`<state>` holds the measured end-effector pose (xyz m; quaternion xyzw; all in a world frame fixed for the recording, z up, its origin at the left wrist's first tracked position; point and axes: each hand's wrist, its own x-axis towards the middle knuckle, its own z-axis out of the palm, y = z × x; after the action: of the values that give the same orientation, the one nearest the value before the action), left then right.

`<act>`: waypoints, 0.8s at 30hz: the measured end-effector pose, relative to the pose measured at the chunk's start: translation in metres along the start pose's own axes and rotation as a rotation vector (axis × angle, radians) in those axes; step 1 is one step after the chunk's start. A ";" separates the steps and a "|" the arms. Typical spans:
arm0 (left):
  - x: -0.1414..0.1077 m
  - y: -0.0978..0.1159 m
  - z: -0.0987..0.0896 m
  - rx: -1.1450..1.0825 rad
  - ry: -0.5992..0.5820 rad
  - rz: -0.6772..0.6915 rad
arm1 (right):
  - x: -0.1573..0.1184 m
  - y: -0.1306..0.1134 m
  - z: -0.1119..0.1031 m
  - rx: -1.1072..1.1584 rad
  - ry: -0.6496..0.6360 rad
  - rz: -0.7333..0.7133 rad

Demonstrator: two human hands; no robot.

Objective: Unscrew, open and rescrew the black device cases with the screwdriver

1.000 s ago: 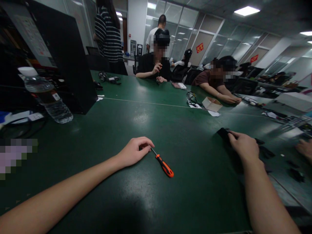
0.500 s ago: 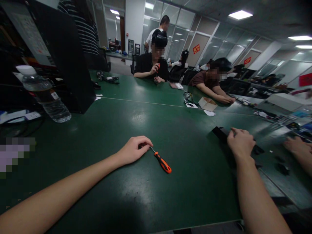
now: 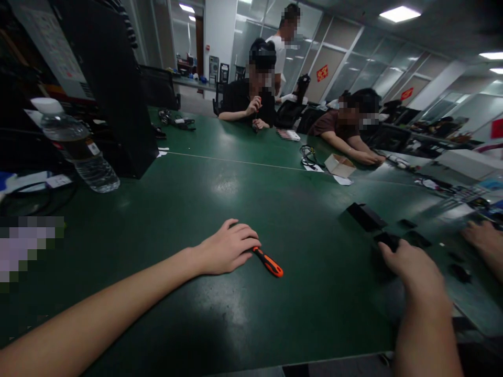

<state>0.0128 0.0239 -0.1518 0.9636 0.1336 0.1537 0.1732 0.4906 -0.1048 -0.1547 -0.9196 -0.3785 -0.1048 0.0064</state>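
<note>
My left hand [image 3: 230, 248] lies palm down on the green table [image 3: 165, 314], its fingers over the shaft end of an orange and black screwdriver [image 3: 269, 263]. The screwdriver's handle points toward the lower right. On the right, my right hand [image 3: 412, 262] has its thumb and fingers around a small black piece [image 3: 388, 241]; the grip is partly hidden. Just beyond that piece lies a larger black block [image 3: 365, 217], apart from my fingers. Small dark parts [image 3: 417, 239] lie to the right of it.
A water bottle [image 3: 80, 146] stands at the left beside a black computer case [image 3: 113, 94]. Farther back are an open cardboard box [image 3: 340, 165] and cables [image 3: 308, 156]. Two people sit across the table; another person's hand [image 3: 481, 233] rests at the far right.
My left hand has flattened and shifted right over the screwdriver's shaft. My right hand has left the larger black block and moved nearer, to the small black piece.
</note>
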 end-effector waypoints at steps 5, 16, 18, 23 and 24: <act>-0.001 -0.001 -0.001 -0.056 0.014 0.066 | -0.057 -0.042 0.004 0.019 0.011 -0.142; -0.001 -0.003 0.003 -0.418 0.493 -0.073 | -0.142 -0.174 -0.050 0.675 -0.053 -1.041; 0.000 -0.003 0.003 -0.484 0.507 -0.104 | -0.142 -0.187 -0.064 0.836 -0.101 -1.027; 0.002 0.002 0.002 -0.620 0.487 -0.237 | -0.130 -0.221 -0.098 1.068 -0.255 -0.978; 0.002 0.002 0.003 -0.638 0.476 -0.244 | -0.126 -0.227 -0.107 1.041 -0.245 -1.011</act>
<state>0.0160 0.0220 -0.1528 0.7761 0.2289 0.3843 0.4445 0.2245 -0.0402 -0.0908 -0.5157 -0.7551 0.2019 0.3508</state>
